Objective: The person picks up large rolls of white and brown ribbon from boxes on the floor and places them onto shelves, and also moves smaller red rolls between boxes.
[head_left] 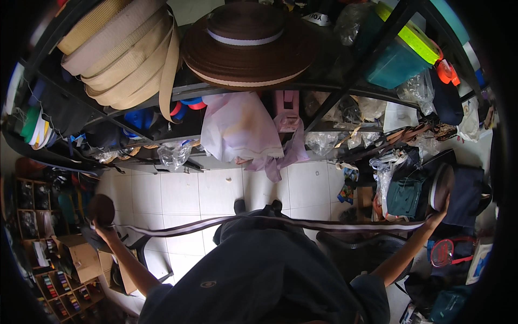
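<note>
A long dark brown webbing strap (345,224) with a pale stripe stretches across my body, sagging slightly, between my widely spread arms. At the far left, my left hand (101,228) is closed on a small dark brown webbing roll (101,209); its fingers are partly hidden. Out at the far right, my right hand (440,213) grips a larger roll of brown and white webbing (442,186), held on edge. The strap runs to both hands.
Ahead stands a black metal shelf (237,93) bearing beige webbing coils (127,59) and a large brown webbing roll (248,59). Pinkish plastic bags (243,127) hang from it. A pigeonhole rack (56,286) and cardboard box (81,259) stand left; a red-rimmed basket (445,252) lies right.
</note>
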